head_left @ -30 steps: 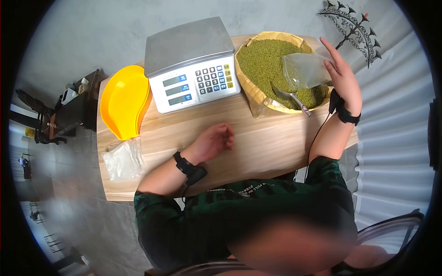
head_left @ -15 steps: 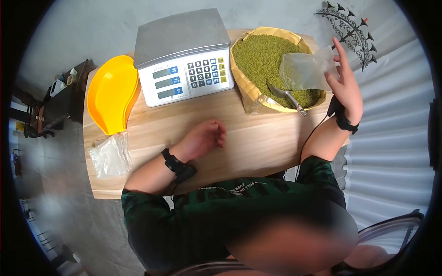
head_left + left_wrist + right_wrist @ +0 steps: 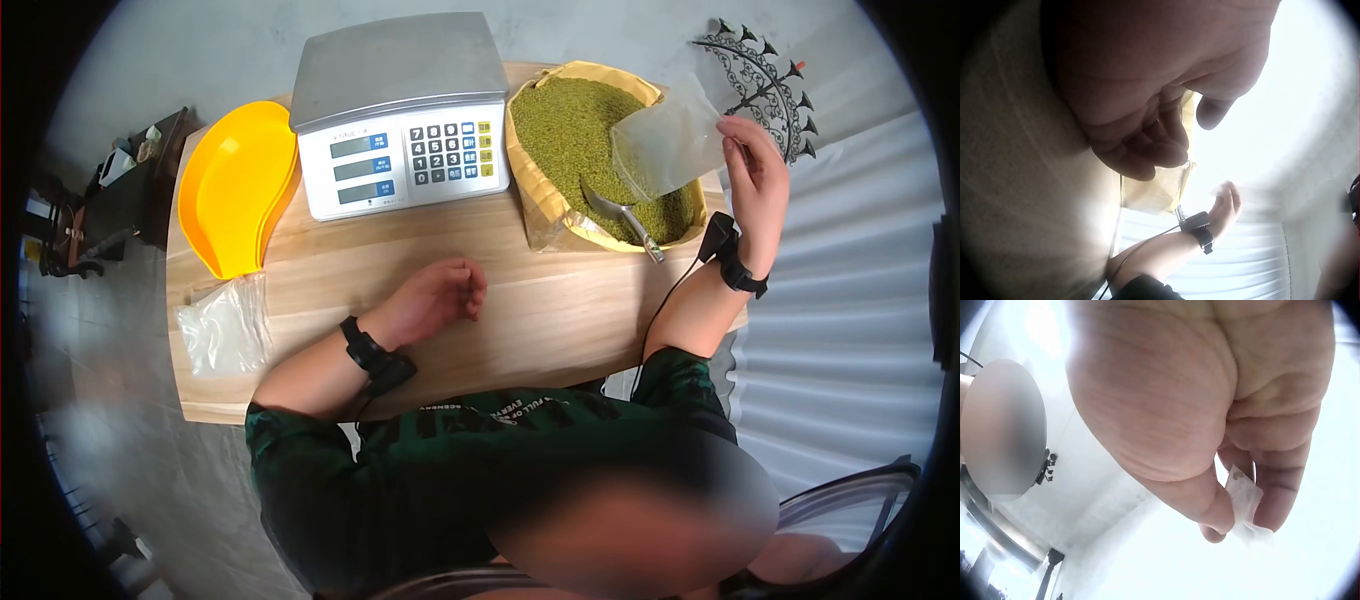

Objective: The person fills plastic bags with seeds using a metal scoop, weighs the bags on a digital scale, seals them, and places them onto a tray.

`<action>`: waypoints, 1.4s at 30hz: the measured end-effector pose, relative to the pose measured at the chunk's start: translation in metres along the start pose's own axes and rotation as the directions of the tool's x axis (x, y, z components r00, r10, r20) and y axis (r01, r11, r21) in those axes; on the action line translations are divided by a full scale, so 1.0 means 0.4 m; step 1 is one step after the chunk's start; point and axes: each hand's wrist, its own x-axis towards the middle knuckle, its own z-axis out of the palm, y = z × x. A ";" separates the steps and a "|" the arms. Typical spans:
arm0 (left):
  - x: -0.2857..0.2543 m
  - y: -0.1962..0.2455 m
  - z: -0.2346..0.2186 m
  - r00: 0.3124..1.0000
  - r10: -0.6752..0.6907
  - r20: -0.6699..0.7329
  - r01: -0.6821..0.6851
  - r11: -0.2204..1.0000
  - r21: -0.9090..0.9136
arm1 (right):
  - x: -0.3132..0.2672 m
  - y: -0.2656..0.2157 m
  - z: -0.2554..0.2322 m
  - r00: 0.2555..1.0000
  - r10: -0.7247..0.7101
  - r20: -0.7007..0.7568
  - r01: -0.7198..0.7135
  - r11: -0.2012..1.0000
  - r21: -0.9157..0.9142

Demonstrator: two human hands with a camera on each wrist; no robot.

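My right hand [image 3: 757, 185] pinches a clear plastic bag [image 3: 668, 145] by its edge, between thumb and fingers. In the right wrist view a corner of the plastic bag [image 3: 1244, 503] shows between the fingertips. The bag hangs over a large paper sack [image 3: 540, 205] full of small green beans [image 3: 570, 130]. A metal scoop [image 3: 622, 212] lies on the beans, its handle over the sack's near rim. On the tabletop rests my left hand [image 3: 430, 298], fingers loosely curled around nothing; the left wrist view shows this hand [image 3: 1160, 94] close up.
A digital scale [image 3: 405, 150] stands left of the sack. Beside it lies a yellow scoop-shaped tray [image 3: 235, 190]. A packet of clear plastic bags [image 3: 225, 330] sits near the left edge of the wooden table [image 3: 560, 310]. White curtains [image 3: 850, 330] hang at the right.
My right hand has gone from spread fingers to a pinch on the bag's edge, and the bag now stands higher and more spread out. My left hand stays on the table.
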 end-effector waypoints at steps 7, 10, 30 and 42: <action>-0.001 0.001 0.001 1.000 0.003 0.011 -0.003 1.000 -0.005 | 0.004 -0.033 0.009 0.998 -0.050 -0.048 0.045 0.993 -0.111; -0.001 0.002 0.000 1.000 0.005 0.012 -0.005 1.000 0.008 | 0.007 -0.025 0.010 0.989 -0.132 -0.060 0.123 0.984 -0.127; 0.000 0.005 0.000 0.999 0.018 0.029 -0.018 1.000 0.012 | 0.008 -0.066 0.042 0.971 -0.223 -0.090 0.211 0.969 -0.131; -0.003 0.006 0.003 1.000 0.010 -0.018 -0.009 0.999 0.040 | 0.006 -0.077 0.052 0.972 -0.233 -0.028 0.225 0.959 -0.171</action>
